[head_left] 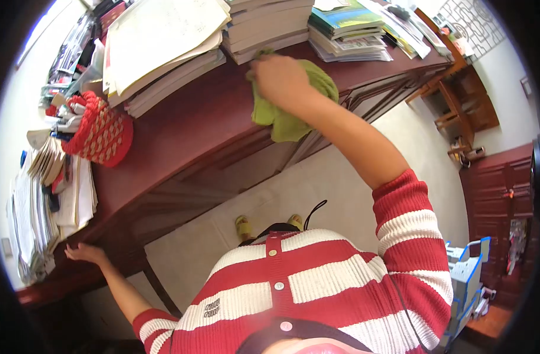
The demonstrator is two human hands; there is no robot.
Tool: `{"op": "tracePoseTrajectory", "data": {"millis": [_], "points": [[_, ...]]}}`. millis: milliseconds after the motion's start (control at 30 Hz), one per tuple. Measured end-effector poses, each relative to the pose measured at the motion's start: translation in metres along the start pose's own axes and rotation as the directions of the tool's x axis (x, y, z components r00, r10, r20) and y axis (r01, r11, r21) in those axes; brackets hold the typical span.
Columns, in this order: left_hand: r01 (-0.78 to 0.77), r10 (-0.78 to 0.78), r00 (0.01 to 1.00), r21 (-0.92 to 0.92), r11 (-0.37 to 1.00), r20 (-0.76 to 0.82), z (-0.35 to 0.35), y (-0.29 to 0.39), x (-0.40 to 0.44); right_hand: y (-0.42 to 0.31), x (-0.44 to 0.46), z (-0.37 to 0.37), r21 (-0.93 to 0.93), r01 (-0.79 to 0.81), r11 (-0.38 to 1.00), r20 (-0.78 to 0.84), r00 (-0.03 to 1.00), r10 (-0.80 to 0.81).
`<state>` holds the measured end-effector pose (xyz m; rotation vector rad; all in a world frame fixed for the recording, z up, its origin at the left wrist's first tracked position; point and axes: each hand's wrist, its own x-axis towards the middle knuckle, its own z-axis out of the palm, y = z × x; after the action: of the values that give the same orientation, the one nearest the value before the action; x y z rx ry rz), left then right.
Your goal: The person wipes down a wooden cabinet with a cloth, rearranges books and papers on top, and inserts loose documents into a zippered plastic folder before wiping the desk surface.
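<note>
My right hand (278, 79) is closed on a green cloth (323, 85), which lies on the dark red tabletop (190, 109) and hangs over its front edge. The fingertips are bent into the cloth, close to the base of a tall stack of thick books (267, 29). Off to the left, my left hand (85, 253) rests at the desk edge with its fingers apart and nothing in them, beside a pile of papers and books (75, 200).
A red woven pen holder (102, 133) stands left on the desk. Papers lie on a book stack (163, 44) at the back. Thinner books (346, 29) stand to the right. A grey cart with blue edges (464, 277) stands on the floor near a dark red door (500, 200).
</note>
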<state>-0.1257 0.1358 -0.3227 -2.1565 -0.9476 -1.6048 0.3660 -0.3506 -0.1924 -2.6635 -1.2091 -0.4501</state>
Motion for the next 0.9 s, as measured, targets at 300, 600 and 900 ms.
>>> {"op": "tracePoseTrajectory", "data": {"millis": [300, 600, 900], "points": [[0.177, -0.176, 0.983, 0.029, 0.984, -0.048, 0.003, 0.021, 0.006, -0.041, 0.015, 0.006, 0.282, 0.266, 0.922, 0.056, 0.955, -0.293], [0.118, -0.118, 0.982, -0.009, 0.993, -0.149, 0.007, 0.027, 0.001, -0.040, -0.010, 0.003, 0.296, 0.059, 0.953, -0.057, 0.997, -0.044], [-0.070, 0.075, 0.987, 0.041, 0.997, -0.141, -0.002, 0.019, 0.006, -0.253, -0.016, 0.033, 0.285, 0.552, 0.783, -0.338, 0.823, -0.457]]}}
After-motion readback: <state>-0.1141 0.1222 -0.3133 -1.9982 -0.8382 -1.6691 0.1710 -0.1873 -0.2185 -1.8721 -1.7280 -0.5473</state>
